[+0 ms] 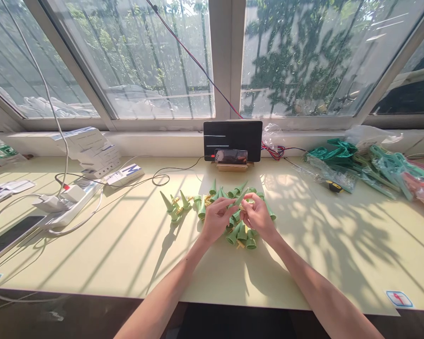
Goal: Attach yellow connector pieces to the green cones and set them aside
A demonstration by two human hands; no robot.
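My left hand (217, 219) pinches one green cone (239, 199) over the heap (242, 232) on the counter (120, 254); my right hand's (257, 216) fingers curl against it, their grip unclear to me. A low knuckle could topple cones beneath. I count at least three in the left cluster (167, 202); the heap overlaps too much.

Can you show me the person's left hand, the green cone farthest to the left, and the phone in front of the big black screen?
Left hand (217, 217): head view, back of the hand.
Leftmost green cone (167, 202): head view, its sloping side.
Phone (231, 157): head view, middle of its dark face.
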